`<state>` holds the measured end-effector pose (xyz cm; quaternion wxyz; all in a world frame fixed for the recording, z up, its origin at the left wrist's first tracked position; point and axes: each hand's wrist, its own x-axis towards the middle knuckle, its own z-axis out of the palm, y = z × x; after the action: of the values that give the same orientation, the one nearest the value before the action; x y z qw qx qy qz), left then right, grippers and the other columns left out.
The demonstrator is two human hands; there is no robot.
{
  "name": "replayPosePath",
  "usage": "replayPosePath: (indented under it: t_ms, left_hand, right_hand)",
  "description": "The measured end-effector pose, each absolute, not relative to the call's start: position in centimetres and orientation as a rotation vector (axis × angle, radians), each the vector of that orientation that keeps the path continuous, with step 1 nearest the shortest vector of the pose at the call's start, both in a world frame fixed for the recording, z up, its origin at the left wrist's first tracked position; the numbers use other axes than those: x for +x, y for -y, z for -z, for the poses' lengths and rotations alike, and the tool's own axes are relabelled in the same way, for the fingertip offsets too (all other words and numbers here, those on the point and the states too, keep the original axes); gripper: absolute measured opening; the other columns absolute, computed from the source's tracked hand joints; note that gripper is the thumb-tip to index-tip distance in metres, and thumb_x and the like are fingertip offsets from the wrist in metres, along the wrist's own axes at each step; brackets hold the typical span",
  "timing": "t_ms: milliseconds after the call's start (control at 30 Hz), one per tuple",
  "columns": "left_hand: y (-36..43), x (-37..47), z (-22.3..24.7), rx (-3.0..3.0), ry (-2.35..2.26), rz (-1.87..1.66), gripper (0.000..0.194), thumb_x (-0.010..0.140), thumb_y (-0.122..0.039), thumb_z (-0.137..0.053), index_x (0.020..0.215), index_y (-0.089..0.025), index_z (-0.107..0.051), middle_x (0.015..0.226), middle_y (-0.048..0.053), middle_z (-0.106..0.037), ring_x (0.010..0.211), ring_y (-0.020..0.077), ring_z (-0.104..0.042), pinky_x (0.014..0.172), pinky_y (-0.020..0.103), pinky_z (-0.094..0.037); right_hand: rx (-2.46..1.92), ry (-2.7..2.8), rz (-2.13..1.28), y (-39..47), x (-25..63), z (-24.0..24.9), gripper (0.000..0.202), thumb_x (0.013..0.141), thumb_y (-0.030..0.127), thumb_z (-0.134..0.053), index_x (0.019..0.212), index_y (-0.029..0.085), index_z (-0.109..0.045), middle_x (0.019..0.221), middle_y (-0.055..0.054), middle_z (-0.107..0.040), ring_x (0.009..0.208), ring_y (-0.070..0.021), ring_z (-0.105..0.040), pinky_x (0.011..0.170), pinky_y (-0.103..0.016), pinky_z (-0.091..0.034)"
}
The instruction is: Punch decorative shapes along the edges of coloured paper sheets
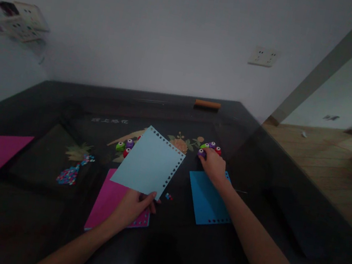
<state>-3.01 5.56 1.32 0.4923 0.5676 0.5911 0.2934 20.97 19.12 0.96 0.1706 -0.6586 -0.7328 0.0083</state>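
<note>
Light-blue sheet (150, 161) at left, purple punch (201, 153) at right

My left grip (131, 208) pinches the light-blue sheet by its near corner, thumb on top, over the pink sheet (106, 203). Small holes run along its far and right edges. My right grip (216, 165) is closed on the purple punch, just beside the other punches (212, 144). Under my right wrist lies a blue sheet (206, 202), its near edge also punched. A lane of dark tabletop (172, 221) runs between blue sheet and pink sheet, a few confetti bits (168, 196) lying in it. The far edge lies well beyond both grips, just past an orange bar (207, 104); the right edge is well apart from the blue sheet.
</note>
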Motion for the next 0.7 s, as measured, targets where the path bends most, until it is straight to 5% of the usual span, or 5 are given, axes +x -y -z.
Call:
replayPosePath:
  t_ms: [467,600,700]
  left_hand:
    - [-5.5,-3.7,-0.8,1.457,-1.465,-0.759,0.033,0.079,-0.045,-0.049,0.063,-0.017,-0.058,0.044,0.0,-0.057,0.044,0.017,-0.055,0.049,0.027,-0.041]
    - [-5.5,-3.8,-0.8,1.417,-1.362,-0.845,0.031,0.081,-0.045,-0.048,0.069,-0.017,-0.054,0.05,-0.002,-0.056,0.043,0.0136,-0.052,0.047,0.024,-0.04]
    - [-5.5,-3.7,-1.1,1.376,-1.298,-0.871,0.03,0.081,-0.045,-0.048,0.072,-0.017,-0.053,0.057,-0.001,-0.057,0.042,0.011,-0.049,0.045,0.023,-0.038]
  right_hand:
    - [-1.875,2.093,0.128,-19.2,21.0,-1.5,0.031,0.085,0.031,-0.052,0.115,0.023,-0.055,0.122,-0.011,-0.056,0.09,-0.0276,-0.062,0.066,-0.035,-0.047]
    - [-1.718,1.979,0.007,-19.0,21.7,-2.7,0.022,0.086,0.03,-0.051,0.101,0.02,-0.063,0.11,-0.01,-0.063,0.094,-0.0263,-0.06,0.074,-0.036,-0.046]
    - [-1.563,1.899,-0.283,-18.1,22.2,-3.9,0.022,0.085,0.03,-0.05,0.091,0.017,-0.067,0.09,-0.009,-0.068,0.079,-0.0218,-0.062,0.072,-0.035,-0.047]
